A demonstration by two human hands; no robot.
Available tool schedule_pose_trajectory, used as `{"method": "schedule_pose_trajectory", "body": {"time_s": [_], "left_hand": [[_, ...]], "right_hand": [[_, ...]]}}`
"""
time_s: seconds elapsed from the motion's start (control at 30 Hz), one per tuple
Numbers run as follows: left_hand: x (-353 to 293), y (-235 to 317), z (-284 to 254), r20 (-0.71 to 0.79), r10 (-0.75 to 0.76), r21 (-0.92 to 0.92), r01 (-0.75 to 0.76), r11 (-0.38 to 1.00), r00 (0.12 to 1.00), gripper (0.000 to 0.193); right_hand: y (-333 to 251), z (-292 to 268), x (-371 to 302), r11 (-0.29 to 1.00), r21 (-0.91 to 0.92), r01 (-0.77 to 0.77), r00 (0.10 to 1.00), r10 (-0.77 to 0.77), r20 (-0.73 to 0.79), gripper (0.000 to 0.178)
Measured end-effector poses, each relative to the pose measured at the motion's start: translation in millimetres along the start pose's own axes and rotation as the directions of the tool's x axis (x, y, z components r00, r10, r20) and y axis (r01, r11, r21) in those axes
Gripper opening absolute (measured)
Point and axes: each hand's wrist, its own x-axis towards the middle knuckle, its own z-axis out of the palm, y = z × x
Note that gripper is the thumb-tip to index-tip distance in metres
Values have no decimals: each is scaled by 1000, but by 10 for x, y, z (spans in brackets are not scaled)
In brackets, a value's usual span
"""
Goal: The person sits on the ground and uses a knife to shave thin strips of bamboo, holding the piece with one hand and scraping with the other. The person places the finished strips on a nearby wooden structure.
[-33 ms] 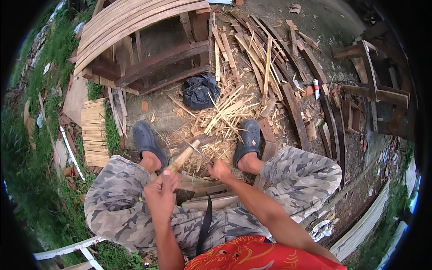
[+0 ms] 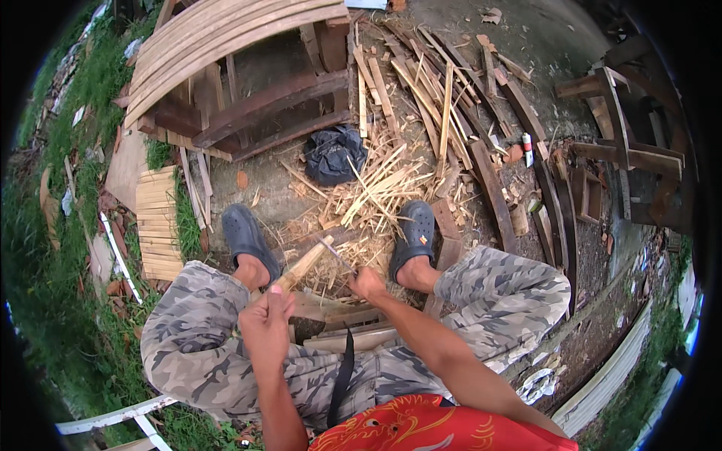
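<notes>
Between my knees, my left hand (image 2: 266,325) is closed around the near end of a pale, tapered piece of wood (image 2: 304,264). The wood slants up and to the right, its narrower end pointing away from me. My right hand (image 2: 368,285) grips a thin-bladed knife (image 2: 340,257), and my fingers hide its handle. The blade reaches up and left, close to the wood's far end; I cannot tell whether they touch. Below and beyond both hands, pale wood shavings and split strips (image 2: 380,188) are heaped on the ground between my dark clogs.
A crumpled black plastic bag (image 2: 335,155) lies past the shavings. A slatted wooden frame (image 2: 248,120) stands at the far left, with bundled slats (image 2: 159,223) nearer. Long dark planks (image 2: 492,195) are strewn to the right, beside a white-and-red tube (image 2: 528,149). Farther right stands a wooden structure (image 2: 628,154).
The knife blade has shifted and now shows shorter, near the tip of the wood instead of extending past it to the left. Both hands have stayed almost in place.
</notes>
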Motion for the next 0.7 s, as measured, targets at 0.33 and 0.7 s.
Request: {"method": "schedule_pose_trajectory", "body": {"time_s": [0.33, 0.7], "left_hand": [[106, -55, -130, -116, 138, 233, -108, 966, 984, 37], [-143, -202, -214, 119, 508, 501, -493, 711, 853, 26]], "right_hand": [[120, -276, -42, 968, -99, -230, 973, 226, -53, 42], [-580, -1202, -792, 945, -314, 86, 982, -133, -132, 34]]}}
